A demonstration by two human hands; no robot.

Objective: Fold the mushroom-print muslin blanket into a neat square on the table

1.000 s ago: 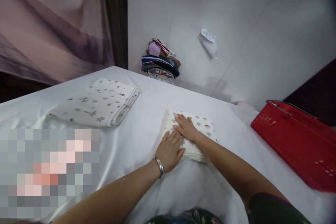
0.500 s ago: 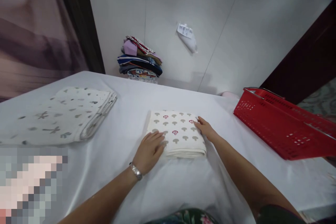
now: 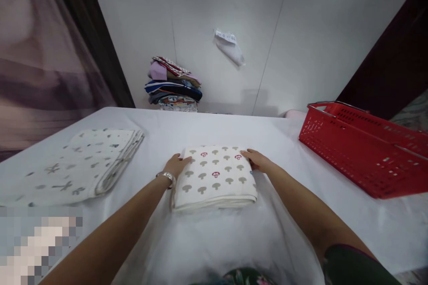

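A folded white blanket printed with grey and red mushrooms lies on the white-covered table in front of me. My left hand holds its left edge, thumb on the top layer and the other fingers partly hidden beside it. At the far right corner my right hand grips the edge, with the thumb above and the fingers tucked around the side. The layered front edge of the blanket faces me.
Another folded white blanket with small grey-green prints lies on the left. A red plastic basket stands on the right. Beyond the far edge is a stack of folded clothes, and a plastic packet hangs on the wall.
My left hand has moved from the top of the mushroom-print blanket to its left edge. My right hand stays at the right edge. The view has tilted up slightly.
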